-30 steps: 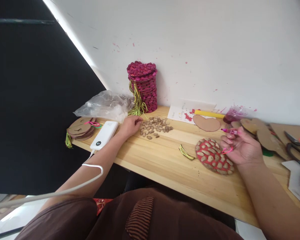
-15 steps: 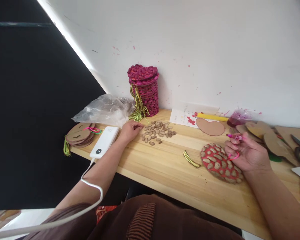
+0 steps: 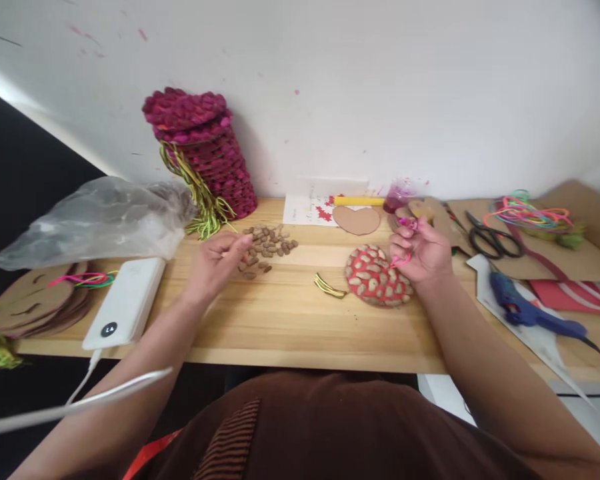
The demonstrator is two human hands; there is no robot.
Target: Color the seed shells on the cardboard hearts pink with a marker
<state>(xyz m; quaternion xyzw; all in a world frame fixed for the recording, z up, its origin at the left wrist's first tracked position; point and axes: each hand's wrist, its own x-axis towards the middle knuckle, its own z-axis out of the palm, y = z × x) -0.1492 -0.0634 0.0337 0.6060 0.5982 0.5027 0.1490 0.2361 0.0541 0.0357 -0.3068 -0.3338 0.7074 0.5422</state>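
My left hand point(image 3: 220, 260) hovers at the left edge of a pile of brown seeds or shells point(image 3: 270, 241), its thumb and fingers pinched together; what they hold, if anything, is hidden. At the right, my right hand point(image 3: 423, 250) is closed around a small pink-purple item point(image 3: 409, 223), with a pink cord loop point(image 3: 401, 261) hanging by the fingers. Just below it lies a round red disc point(image 3: 379, 275) covered with pale brown pieces. A short bundle of yellow-green and black cords point(image 3: 329, 286) rests left of the disc.
A tall magenta stack point(image 3: 205, 153) and plastic bag point(image 3: 95, 220) stand at back left, near a white power bank point(image 3: 125, 303). Brown cardboard discs point(image 3: 30, 300) lie far left. Scissors point(image 3: 490, 239) and a blue glue gun point(image 3: 530, 310) lie right.
The view has swung right, bringing the glue gun and coloured cords into sight. My left hand has lifted from beside the pile, fingers pinched. My right hand keeps its grip above the disc.
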